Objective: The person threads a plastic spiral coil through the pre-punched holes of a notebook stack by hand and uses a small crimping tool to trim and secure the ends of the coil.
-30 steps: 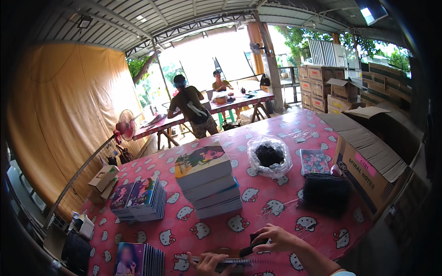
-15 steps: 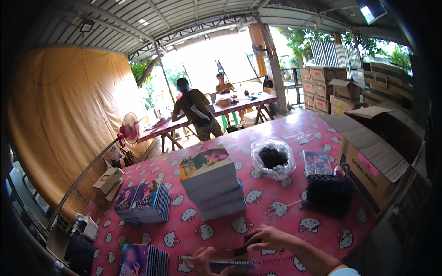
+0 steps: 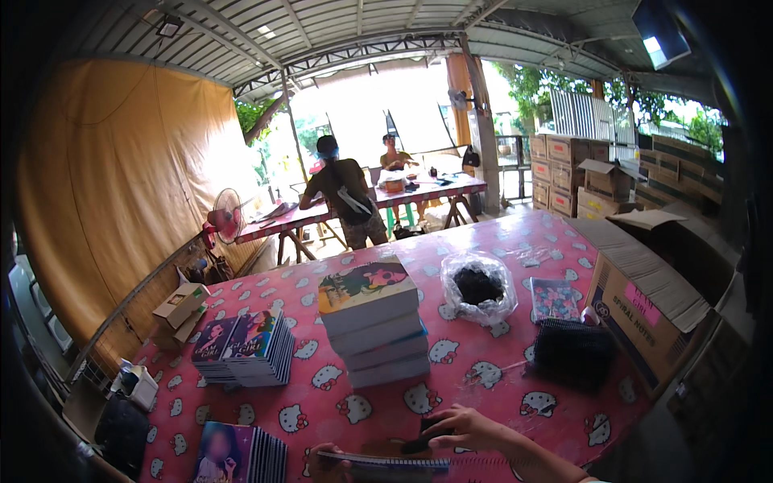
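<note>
At the near edge of the table, my left hand point(image 3: 328, 462) grips the left end of a notebook point(image 3: 394, 464) seen edge-on. A thin spiral coil point(image 3: 491, 462) runs along its edge and sticks out to the right. My right hand point(image 3: 463, 428) is over the notebook's right part, its fingers closed on a small black object point(image 3: 420, 441) whose kind I cannot make out. A brownish strip lies just behind the notebook. Left of my left hand stands a stack of spiral notebooks point(image 3: 221, 453) with a purple cover on top.
Tall stacked page blocks point(image 3: 370, 322) stand mid-table, with finished notebooks point(image 3: 245, 350) to their left. To the right are a plastic bag of black bits point(image 3: 479, 286), a pile of black coils point(image 3: 573, 346) and an open carton point(image 3: 644, 310). Two people work at a far table point(image 3: 435, 189).
My left hand has shifted left and down along the notebook. The right hand stays near the black object, slightly lower. The view has tilted a little.
</note>
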Demonstrator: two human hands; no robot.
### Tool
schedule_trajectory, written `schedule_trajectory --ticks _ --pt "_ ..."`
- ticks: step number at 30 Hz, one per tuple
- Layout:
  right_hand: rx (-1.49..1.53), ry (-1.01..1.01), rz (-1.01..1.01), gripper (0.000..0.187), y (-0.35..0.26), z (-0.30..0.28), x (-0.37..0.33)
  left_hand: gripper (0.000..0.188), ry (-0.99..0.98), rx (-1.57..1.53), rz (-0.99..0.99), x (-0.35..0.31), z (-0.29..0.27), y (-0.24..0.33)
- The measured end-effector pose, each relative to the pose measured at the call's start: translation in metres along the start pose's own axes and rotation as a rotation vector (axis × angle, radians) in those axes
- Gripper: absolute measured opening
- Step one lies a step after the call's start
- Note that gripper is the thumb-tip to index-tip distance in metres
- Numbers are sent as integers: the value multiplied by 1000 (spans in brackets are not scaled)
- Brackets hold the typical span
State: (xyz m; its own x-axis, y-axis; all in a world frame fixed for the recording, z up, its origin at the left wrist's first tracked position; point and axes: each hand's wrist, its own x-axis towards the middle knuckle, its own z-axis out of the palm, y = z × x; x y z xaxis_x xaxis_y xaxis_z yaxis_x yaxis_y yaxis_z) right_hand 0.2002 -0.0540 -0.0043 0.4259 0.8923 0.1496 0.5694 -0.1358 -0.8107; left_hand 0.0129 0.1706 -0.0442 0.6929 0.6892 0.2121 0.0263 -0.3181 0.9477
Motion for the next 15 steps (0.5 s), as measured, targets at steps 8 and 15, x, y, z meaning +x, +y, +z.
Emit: schedule_trajectory --ticks 8,15 --pt "252 -74 -11 47 -10 2 13 48 -79 137 34 -5 -6 -17" --pt "-68 -125 -24 45 -2 4 37 45 -139 188 24 -5 -6 -22"
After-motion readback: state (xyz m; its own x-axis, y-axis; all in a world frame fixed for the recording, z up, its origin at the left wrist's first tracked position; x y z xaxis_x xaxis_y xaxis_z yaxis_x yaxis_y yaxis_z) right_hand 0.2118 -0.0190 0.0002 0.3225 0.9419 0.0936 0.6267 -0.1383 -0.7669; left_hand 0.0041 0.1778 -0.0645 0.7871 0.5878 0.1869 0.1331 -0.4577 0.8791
